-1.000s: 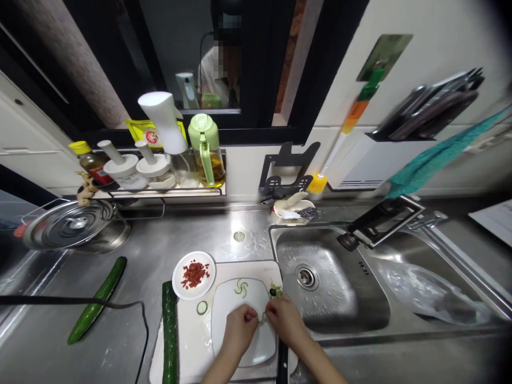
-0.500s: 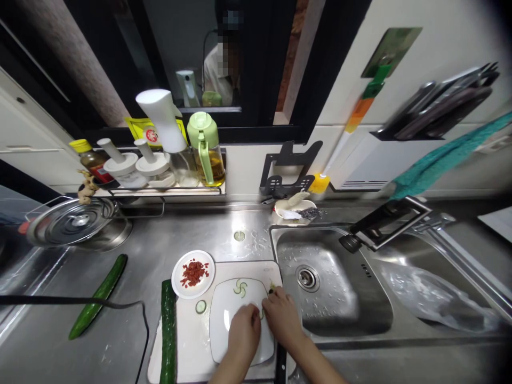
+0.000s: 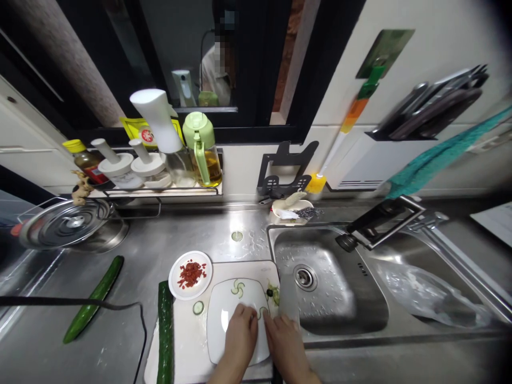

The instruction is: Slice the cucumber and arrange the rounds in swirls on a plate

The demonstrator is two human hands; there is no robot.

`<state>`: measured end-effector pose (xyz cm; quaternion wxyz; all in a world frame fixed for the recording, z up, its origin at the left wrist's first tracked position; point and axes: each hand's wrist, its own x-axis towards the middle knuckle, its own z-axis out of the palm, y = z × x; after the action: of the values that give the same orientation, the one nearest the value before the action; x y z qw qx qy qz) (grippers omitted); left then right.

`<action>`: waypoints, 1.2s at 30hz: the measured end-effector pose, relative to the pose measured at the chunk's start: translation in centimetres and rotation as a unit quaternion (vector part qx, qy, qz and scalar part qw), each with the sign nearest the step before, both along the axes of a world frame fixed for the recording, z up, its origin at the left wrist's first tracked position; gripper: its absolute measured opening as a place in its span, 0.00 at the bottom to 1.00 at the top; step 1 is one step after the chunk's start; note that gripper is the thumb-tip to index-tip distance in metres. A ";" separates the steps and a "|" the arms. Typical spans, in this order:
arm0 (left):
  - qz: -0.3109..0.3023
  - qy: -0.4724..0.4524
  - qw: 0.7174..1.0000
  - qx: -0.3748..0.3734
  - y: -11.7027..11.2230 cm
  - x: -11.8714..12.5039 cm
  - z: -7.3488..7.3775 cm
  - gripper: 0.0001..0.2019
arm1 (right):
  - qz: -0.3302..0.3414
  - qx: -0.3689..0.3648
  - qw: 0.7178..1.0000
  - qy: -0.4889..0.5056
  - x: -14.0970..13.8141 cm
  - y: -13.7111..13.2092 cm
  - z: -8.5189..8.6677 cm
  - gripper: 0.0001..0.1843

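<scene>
A white square plate (image 3: 218, 333) rests on the white cutting board (image 3: 188, 341). Near its far edge curved cucumber pieces (image 3: 237, 288) form a small swirl. Over the plate's middle is my left hand (image 3: 241, 333), fingers closed together; what they hold, if anything, is hidden. At the plate's right edge lies my right hand (image 3: 285, 336), fingers stretched out, index tip beside a thin curved cucumber strip (image 3: 261, 313). The knife (image 3: 288, 293) lies along the board's right side, its handle partly under my right hand. Cucumber scraps (image 3: 274, 294) sit beyond my right fingertips.
A whole cucumber (image 3: 165, 330) and a cucumber slice (image 3: 198, 308) lie on the board's left. A small plate of red berries (image 3: 191, 274) overlaps its corner. Another cucumber (image 3: 94, 298) and a black cable (image 3: 120, 305) are farther left. The sink (image 3: 332, 288) adjoins on the right.
My right hand has drawn back from the scraps toward me, uncovering them and the knife blade. My left hand stays over the plate. The view has shifted slightly.
</scene>
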<state>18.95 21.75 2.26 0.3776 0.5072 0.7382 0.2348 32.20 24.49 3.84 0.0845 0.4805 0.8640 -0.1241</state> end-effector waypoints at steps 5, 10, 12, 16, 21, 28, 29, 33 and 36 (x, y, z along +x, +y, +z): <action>-0.001 0.000 1.000 0.002 0.0 -0.1 0.2 0.12 | -0.017 -0.032 0.998 -0.051 -0.8 -1.8 -0.6 0.29; 0.002 0.007 1.000 0.006 0.0 0.0 0.2 0.11 | -0.036 -0.009 0.998 -0.054 -1.1 -2.0 -0.7 0.29; 0.005 0.009 1.000 0.003 0.0 0.1 0.1 0.11 | -0.035 -0.014 0.997 -0.063 -1.2 -1.9 -0.4 0.29; 0.008 0.008 1.000 0.000 0.0 0.1 0.0 0.11 | -0.036 -0.029 0.996 -0.076 -1.4 -1.8 0.2 0.29; 0.005 0.007 1.000 -0.009 0.2 0.1 0.1 0.12 | -0.037 -0.031 0.997 -0.061 -1.4 -1.9 0.4 0.28; 0.052 -0.067 0.995 0.059 -1.0 -1.6 1.2 0.10 | -0.022 -0.014 0.999 -0.022 -0.9 -1.9 -0.2 0.26; 0.074 -0.072 0.992 0.073 -1.4 -2.4 1.4 0.10 | -0.019 -0.008 1.000 -0.008 -0.8 -2.0 -0.5 0.25; 0.187 -0.029 0.977 0.098 -3.7 -6.9 1.0 0.10 | -0.020 0.030 0.999 0.039 -0.6 -2.6 -2.2 0.22; 0.239 0.052 0.966 0.088 -5.3 -10.4 -0.3 0.15 | 0.001 0.070 0.996 0.061 -0.8 -3.2 -3.1 0.20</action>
<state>8.54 16.49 1.99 0.2256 0.3589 0.8328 0.3560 31.43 21.27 0.70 -0.0025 0.4760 0.8746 -0.0923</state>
